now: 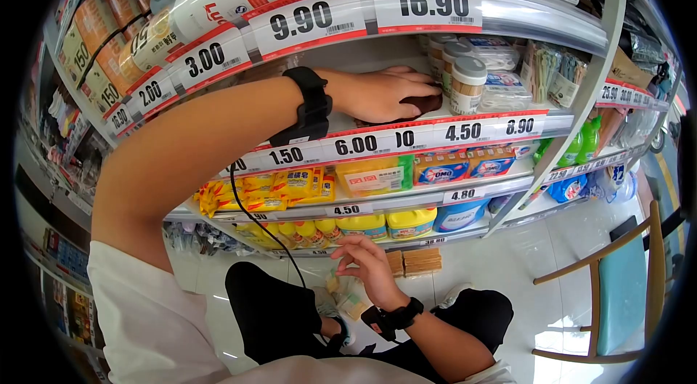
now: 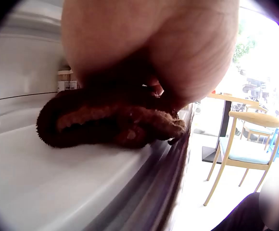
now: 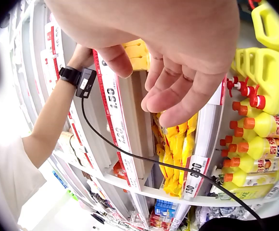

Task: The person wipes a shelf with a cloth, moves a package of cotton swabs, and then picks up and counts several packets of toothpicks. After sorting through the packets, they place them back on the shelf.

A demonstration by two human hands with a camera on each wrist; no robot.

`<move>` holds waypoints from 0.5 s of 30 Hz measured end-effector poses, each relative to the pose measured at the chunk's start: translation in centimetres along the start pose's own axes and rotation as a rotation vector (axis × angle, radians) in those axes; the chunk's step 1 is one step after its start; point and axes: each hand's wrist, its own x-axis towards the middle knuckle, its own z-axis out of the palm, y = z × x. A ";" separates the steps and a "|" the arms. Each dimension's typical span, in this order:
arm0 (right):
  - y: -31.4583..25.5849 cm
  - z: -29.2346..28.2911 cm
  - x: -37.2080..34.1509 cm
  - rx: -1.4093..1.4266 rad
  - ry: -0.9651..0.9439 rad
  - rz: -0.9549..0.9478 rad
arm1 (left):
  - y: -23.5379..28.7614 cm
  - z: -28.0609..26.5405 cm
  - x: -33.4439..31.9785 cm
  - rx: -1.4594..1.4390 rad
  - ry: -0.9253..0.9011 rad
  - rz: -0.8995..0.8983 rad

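My left hand (image 1: 388,94) reaches onto the upper open shelf and grips a dark brown cloth (image 1: 427,103) against the white shelf surface. Seen from the left wrist, this fuzzy cloth (image 2: 50,122) lies folded and bunched beneath the palm, near the shelf's front edge. The fingertips are close to white-lidded jars of toothpicks (image 1: 466,86). Lower down, in front of the bottom shelves, my right hand (image 1: 367,268) hangs in the air with loosely bent fingers and nothing in them. The right wrist view shows this hand (image 3: 163,57) over the shelf fronts.
Price labels (image 1: 356,143) line the shelf edges. Below are yellow soap packs (image 1: 290,184), detergent boxes (image 1: 439,168) and yellow bottles (image 1: 412,223). A black cable (image 1: 268,231) hangs from the left wrist. A chair (image 1: 624,297) with a blue seat stands at the right.
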 end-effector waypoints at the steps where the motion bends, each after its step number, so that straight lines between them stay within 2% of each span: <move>1: 0.0 0.0 0.1 -0.001 0.000 0.001 | 0.1 -0.1 0.0 -0.001 0.001 -0.001; 15: 0.8 0.4 1.2 -0.001 -0.011 0.014 | 0.6 -0.4 -1.0 -0.035 0.022 0.120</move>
